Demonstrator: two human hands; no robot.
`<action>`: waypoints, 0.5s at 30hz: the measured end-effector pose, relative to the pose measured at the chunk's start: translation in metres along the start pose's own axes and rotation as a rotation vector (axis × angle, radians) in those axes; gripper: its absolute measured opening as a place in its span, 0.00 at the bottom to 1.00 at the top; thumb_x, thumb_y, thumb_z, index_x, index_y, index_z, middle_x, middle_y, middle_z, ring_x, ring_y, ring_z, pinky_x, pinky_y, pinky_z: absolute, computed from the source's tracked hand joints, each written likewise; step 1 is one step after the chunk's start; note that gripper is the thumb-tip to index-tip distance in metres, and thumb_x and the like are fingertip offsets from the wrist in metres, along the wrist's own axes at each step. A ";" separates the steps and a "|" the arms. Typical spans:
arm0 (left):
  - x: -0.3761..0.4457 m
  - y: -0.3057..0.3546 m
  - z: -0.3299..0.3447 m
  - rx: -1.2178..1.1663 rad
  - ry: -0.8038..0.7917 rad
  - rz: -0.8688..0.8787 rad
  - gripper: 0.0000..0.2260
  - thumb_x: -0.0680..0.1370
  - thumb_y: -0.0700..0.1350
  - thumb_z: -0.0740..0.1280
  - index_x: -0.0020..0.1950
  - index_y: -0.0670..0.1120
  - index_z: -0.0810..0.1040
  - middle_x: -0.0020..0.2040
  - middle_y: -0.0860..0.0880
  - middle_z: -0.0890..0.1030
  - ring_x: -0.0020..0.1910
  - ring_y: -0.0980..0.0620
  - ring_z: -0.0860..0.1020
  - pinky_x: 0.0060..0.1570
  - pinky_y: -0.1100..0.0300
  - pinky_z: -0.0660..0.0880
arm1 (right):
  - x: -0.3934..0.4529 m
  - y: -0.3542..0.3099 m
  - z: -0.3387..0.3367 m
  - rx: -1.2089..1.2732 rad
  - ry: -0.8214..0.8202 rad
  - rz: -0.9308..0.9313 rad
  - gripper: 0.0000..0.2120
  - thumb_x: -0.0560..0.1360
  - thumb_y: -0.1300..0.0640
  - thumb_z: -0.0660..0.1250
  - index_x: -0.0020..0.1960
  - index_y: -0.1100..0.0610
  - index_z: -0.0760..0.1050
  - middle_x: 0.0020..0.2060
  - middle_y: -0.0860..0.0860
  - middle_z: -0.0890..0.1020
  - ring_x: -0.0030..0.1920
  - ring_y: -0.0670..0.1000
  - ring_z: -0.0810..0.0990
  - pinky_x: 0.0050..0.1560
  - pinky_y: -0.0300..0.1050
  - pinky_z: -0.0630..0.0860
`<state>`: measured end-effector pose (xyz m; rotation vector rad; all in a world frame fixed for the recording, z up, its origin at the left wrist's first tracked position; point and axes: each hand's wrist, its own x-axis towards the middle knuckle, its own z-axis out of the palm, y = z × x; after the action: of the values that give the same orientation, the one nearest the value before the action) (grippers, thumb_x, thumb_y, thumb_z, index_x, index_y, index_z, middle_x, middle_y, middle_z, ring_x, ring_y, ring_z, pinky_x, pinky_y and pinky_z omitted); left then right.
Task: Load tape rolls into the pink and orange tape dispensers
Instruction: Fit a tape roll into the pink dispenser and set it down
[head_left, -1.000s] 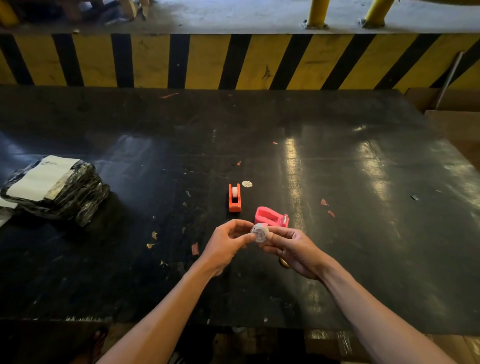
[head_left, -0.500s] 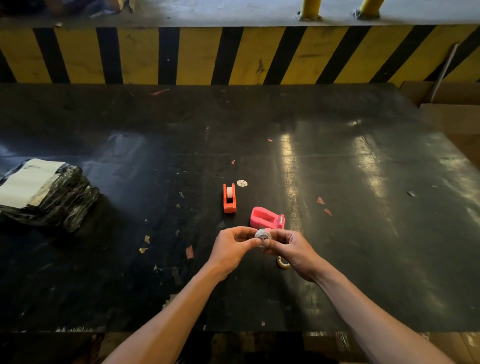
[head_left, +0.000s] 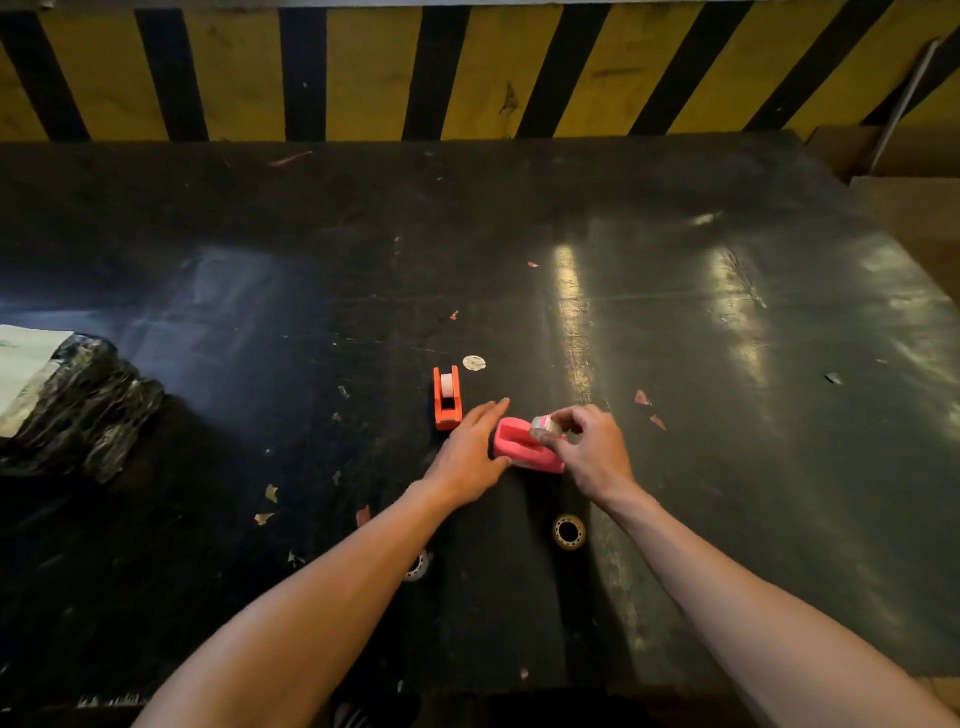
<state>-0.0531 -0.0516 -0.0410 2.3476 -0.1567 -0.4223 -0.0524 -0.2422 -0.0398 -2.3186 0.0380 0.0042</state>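
The pink tape dispenser (head_left: 519, 448) lies on the black table between my hands. My right hand (head_left: 589, 449) pinches a small clear tape roll (head_left: 544, 427) just over the dispenser's top. My left hand (head_left: 470, 454) rests flat against the dispenser's left side with its fingers stretched out. The orange tape dispenser (head_left: 447, 397) stands a little to the upper left and holds a white roll. A brownish tape roll (head_left: 569, 531) lies flat nearer to me. Another roll (head_left: 418, 566) peeks out from under my left forearm.
A black plastic-wrapped bundle (head_left: 78, 405) with a white label sits at the left edge. A small white disc (head_left: 474, 363) lies beyond the orange dispenser. Paper scraps dot the black table (head_left: 727, 415). A yellow-and-black striped barrier (head_left: 467, 67) runs along the far side.
My hands parted: the left let go of the roll and went to the pink dispenser's side. The right carried the roll forward over the dispenser, uncovering the brownish roll.
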 end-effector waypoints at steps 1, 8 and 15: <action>0.006 0.000 -0.001 0.025 -0.045 -0.010 0.39 0.76 0.42 0.73 0.82 0.51 0.56 0.81 0.47 0.60 0.80 0.48 0.59 0.78 0.49 0.60 | 0.004 -0.001 0.003 -0.042 -0.011 -0.011 0.10 0.72 0.51 0.75 0.50 0.55 0.82 0.47 0.53 0.83 0.52 0.55 0.77 0.53 0.52 0.75; 0.014 -0.012 0.002 0.053 -0.043 -0.040 0.30 0.76 0.44 0.74 0.77 0.49 0.68 0.72 0.48 0.76 0.71 0.48 0.73 0.71 0.49 0.70 | 0.009 -0.006 0.012 -0.266 -0.111 -0.029 0.13 0.75 0.43 0.69 0.52 0.52 0.81 0.52 0.50 0.83 0.59 0.53 0.74 0.57 0.54 0.66; -0.012 -0.032 -0.004 0.106 -0.104 -0.002 0.31 0.76 0.46 0.74 0.77 0.50 0.68 0.73 0.50 0.75 0.71 0.50 0.73 0.71 0.49 0.70 | -0.004 -0.002 0.013 -0.297 -0.282 -0.206 0.10 0.74 0.44 0.70 0.50 0.50 0.81 0.48 0.46 0.84 0.56 0.49 0.75 0.54 0.49 0.62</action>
<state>-0.0637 -0.0234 -0.0572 2.4302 -0.2314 -0.5497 -0.0560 -0.2307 -0.0470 -2.5847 -0.3672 0.2475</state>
